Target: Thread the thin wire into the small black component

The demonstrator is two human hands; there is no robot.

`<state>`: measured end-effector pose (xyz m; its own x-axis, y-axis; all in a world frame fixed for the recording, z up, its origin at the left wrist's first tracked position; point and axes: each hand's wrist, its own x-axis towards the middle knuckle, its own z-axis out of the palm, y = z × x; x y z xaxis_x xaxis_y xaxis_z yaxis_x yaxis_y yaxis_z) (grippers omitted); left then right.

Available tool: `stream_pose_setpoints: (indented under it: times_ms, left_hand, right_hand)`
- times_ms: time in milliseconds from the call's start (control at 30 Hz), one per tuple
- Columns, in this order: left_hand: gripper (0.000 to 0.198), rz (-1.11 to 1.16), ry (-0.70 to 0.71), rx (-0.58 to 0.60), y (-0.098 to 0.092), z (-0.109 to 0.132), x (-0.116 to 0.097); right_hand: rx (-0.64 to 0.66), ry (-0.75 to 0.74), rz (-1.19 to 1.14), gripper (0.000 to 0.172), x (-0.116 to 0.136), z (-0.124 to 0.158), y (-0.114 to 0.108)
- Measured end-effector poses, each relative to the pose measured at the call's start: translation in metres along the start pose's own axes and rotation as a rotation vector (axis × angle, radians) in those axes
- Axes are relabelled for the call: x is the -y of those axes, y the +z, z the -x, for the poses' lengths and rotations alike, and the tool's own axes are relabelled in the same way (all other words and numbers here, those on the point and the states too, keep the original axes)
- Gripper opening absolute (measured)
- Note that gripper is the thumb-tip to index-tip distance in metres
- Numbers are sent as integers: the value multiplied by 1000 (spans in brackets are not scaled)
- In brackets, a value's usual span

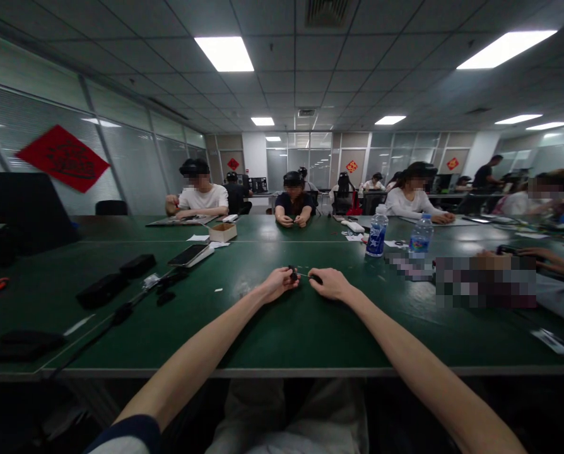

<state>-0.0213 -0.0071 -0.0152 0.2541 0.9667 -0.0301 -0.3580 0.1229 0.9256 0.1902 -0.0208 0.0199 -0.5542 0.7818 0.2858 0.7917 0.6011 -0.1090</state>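
Observation:
Just above the green tabletop, my left hand (278,285) pinches a small black part (293,273) whose kind is too small to make out. Facing it, my right hand (330,284) is closed around the dark handle of a small screwdriver (315,279). The thin metal shaft points left towards the black part, and whether the tip touches it I cannot tell. Both forearms reach in from the near table edge.
On the green table (263,340), black boxes (106,287), a cable and a phone (187,254) lie left. A small cardboard box (223,232) stands further back. Two bottles (376,234) stand right, near another person's arms (556,261). Several people sit around the table.

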Motion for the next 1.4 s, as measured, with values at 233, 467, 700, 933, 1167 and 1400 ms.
stream_pose_setpoints:
  times_ms: [233,467,700,933,1167,1400]
  left_hand:
    - [17,-17,19,29,0,2,-1]
    - [16,-15,24,29,2,3,-1]
    - [17,-28,35,40,-2,0,2]
    - [19,-43,38,73,-7,-4,4]
    - [19,-44,21,69,-3,1,0]
    - [18,-45,31,75,-4,-1,2]
  right_hand:
    - [-4,19,-5,39,-4,2,-3]
    - [21,46,16,41,-5,1,-2]
    - [17,29,14,42,-5,2,-4]
    - [15,19,12,43,-6,2,-4]
    - [27,21,8,43,-4,3,-6]
    - [7,24,13,42,-3,4,-5]
